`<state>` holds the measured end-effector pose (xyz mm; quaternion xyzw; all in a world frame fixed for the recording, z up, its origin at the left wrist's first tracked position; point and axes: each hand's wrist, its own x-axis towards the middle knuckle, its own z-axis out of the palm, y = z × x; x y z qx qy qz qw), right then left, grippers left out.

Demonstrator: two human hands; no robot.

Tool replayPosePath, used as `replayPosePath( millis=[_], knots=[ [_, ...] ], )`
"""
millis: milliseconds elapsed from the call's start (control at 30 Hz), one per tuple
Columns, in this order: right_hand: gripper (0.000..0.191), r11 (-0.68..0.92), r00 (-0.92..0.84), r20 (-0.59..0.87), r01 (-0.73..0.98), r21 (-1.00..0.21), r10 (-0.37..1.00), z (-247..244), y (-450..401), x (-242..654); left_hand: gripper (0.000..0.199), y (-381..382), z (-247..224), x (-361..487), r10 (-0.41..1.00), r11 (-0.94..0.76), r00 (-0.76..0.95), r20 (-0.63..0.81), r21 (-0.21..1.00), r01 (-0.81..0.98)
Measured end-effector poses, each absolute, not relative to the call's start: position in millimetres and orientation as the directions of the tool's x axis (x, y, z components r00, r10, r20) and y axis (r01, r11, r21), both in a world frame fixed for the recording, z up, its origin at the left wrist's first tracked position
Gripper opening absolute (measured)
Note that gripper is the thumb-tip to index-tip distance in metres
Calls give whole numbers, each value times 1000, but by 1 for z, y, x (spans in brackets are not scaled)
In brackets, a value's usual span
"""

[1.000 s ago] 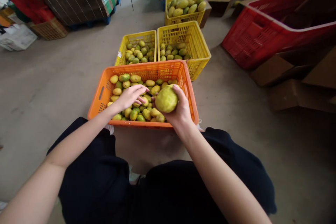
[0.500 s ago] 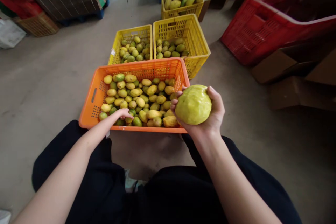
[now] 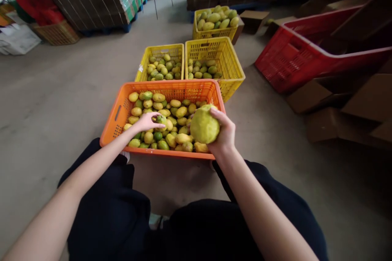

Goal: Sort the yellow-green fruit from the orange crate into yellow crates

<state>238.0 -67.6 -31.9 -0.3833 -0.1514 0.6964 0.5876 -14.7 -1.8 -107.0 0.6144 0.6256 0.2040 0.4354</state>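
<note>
An orange crate (image 3: 162, 153) full of yellow and green fruits stands on the floor in front of my knees. My right hand (image 3: 225, 130) is wrapped round a large, bumpy yellow-green fruit (image 3: 204, 124), held up over the crate's right part. Over the crate's left half, my left hand (image 3: 150, 121) has its thumb and fingers round a small green fruit (image 3: 161, 120), just above the other fruits. The far fingers of my right hand are mostly hidden behind the large fruit.
Two yellow crates (image 3: 159, 47) (image 3: 234, 63) partly filled with fruit touch the orange crate's far side. Another yellow crate (image 3: 196, 32) heaped with fruit stands behind them. To the right are a red crate (image 3: 284, 57) and cardboard boxes (image 3: 327, 124); wrapped stacks on pallets stand farther back.
My left hand has risen from the near edge of the crate and now has a small green fruit in its fingers. My right hand has moved left with the large fruit. The view has tilted up.
</note>
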Motion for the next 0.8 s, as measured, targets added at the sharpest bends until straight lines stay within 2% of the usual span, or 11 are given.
replayPosePath(
  millis=[67, 133, 233, 333, 467, 567, 667, 800],
  knots=[
    [25, -283, -12, -354, -627, -726, 935, -37, -68, 229, 53, -14, -76, -13, 957, 173, 179, -228, 944, 280],
    [29, -261, -7, -304, -537, -802, 953, -43, -70, 221, 48, -30, -53, -10, 954, 242, 200, -224, 968, -71],
    [32, -229, -30, -240, -433, -872, 970, -49, -73, 209, 32, -52, -40, -5, 929, 369, 167, -330, 804, -466],
    [35, -229, -55, -225, -375, -898, 973, -52, -75, 196, 31, -62, -41, -1, 908, 376, 140, -395, 621, -687],
    [35, -202, -76, -187, -352, -914, 979, -51, -72, 180, 35, -62, -44, -5, 893, 405, 238, -382, 452, -795],
    [37, -148, -54, -139, -262, -954, 989, -50, -70, 172, 32, -61, -46, -8, 861, 432, 226, -456, 420, -798],
    [40, -80, -43, -75, -152, -985, 996, -48, -72, 167, 27, -60, -48, -4, 856, 387, 103, -506, 498, -776],
    [38, 16, -43, 18, -33, -999, 999, -45, -78, 162, 21, -63, -50, 8, 928, 216, -87, -362, 714, -665]
  ],
)
